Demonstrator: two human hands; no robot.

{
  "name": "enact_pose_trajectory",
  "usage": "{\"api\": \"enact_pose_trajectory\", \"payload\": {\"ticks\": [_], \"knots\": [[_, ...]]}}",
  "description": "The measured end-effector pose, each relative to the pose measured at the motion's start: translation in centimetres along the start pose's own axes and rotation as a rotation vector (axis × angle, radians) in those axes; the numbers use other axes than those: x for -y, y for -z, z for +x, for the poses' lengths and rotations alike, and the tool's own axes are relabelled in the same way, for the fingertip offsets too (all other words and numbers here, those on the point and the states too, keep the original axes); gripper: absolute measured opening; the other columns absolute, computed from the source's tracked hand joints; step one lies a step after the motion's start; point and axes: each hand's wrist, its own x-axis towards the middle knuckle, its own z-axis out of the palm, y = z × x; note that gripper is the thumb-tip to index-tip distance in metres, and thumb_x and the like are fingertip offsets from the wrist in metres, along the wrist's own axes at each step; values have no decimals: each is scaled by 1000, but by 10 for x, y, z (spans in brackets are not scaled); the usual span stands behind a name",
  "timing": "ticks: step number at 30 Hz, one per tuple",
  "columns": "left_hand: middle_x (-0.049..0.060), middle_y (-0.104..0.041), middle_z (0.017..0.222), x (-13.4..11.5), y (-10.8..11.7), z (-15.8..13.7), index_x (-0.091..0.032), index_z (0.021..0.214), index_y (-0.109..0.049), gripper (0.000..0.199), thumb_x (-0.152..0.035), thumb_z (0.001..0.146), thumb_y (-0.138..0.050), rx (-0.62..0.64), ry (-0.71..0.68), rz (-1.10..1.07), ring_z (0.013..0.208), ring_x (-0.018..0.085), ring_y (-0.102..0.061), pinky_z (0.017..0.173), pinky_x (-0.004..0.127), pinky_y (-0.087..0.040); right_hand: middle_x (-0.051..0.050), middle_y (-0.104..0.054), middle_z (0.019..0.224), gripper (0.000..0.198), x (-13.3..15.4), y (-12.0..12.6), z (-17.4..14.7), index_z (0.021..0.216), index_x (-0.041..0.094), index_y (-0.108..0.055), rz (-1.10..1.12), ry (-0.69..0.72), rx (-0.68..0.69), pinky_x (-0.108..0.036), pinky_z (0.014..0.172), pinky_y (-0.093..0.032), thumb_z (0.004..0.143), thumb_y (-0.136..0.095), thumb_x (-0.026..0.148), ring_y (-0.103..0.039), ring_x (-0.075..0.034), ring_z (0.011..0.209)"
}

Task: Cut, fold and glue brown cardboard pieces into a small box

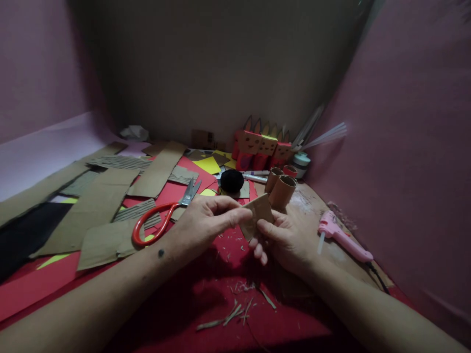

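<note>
Cropped forearms [110, 294] extend left hand [208, 218] and right hand [289, 240], their grip pinching partly hidden cardboard [261, 208].

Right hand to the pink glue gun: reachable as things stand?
Likely yes: nothing visible stands between the right hand and the pink glue gun, though that hand holds the cardboard piece.

Dim light is hanging over everything here.
From my remote feed, I'm seeing pink walls [405, 122] flanking both sides, a dark grey wall [221, 63] standing behind, and shadow spreading across the red tabletop [287, 321].
</note>
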Motion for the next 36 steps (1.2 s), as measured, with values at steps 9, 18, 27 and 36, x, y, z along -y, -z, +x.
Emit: {"api": "enact_pose_trajectory", "payload": {"ticks": [9,18,27,36], "knots": [[1,-61,62,4,-2,-2,-18,65,-63,24,-34,82,-55,-156,-65,294,63,15,-54,62,27,-41,-3,-68,59,38,-4,-2,-1,99,13,-60,-2,-28,-4,-21,40,-50,77,-74,42,-64,-14,48],[6,-69,79,11,2,5,-17,75,-71,25,-38,81,-59,-16,-36,171,77,19,-61,72,29,-47,-2,-68,61,30,-4,-5,-4,92,15,-60,-104,-18,-15,-20,38,-47,80,-71,41,-61,-12,45],[4,-66,75,13,-5,5,-17,71,-68,25,-35,82,-55,-101,-73,357,72,16,-58,70,28,-44,-2,-69,62,31,-2,-8,-6,89,16,-59,-144,-73,-17,-19,36,-47,79,-70,43,-61,-11,43],[-1,-55,61,11,-3,5,-16,58,-63,31,-43,72,-65,26,136,104,58,12,-50,54,24,-38,3,-63,54,25,-2,-12,-11,80,16,-59,-309,-149,81,-15,33,-42,80,-65,41,-55,-7,38]]}}
